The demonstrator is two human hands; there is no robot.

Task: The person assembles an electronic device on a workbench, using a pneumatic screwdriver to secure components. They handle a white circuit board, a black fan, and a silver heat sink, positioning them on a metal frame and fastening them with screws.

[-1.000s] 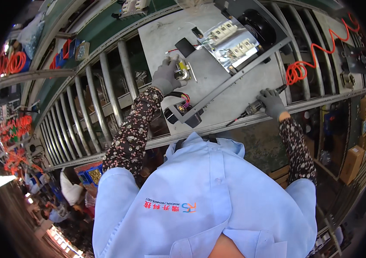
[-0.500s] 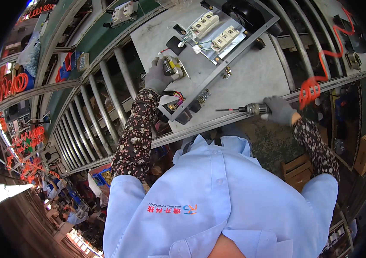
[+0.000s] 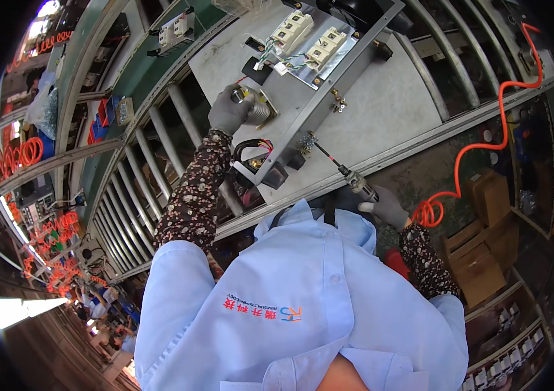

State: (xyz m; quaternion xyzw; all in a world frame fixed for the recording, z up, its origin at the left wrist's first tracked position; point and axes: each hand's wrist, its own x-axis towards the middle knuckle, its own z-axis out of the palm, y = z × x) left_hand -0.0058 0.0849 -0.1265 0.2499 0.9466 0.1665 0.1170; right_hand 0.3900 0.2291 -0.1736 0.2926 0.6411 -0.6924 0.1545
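Note:
My left hand [image 3: 229,111], in a grey glove, is closed around a small metal part [image 3: 261,109] with a ribbed side and a touch of yellow. It is at the left of a grey metal chassis [image 3: 329,98]. In my gloved right hand [image 3: 389,207] is a power screwdriver [image 3: 359,185] with a long thin bit. The bit points up and left, its tip at a small cluster of screws [image 3: 307,141] beside the chassis wall. Several coloured wires [image 3: 254,148] curl at the chassis's near corner, below my left hand.
Two cream terminal modules [image 3: 292,31] sit on a silver plate [image 3: 313,77] farther off. More small brass fasteners [image 3: 338,103] lie along the chassis. A red air hose [image 3: 463,163] curves down to my right hand. Metal rollers [image 3: 166,146] flank the grey board [image 3: 394,98]. Cardboard boxes [image 3: 479,274] stand at right.
My right hand has moved left and nearer to me, turning the screwdriver so its bit now reaches the screws. My left hand has tilted the metal part. The red hose has stretched out.

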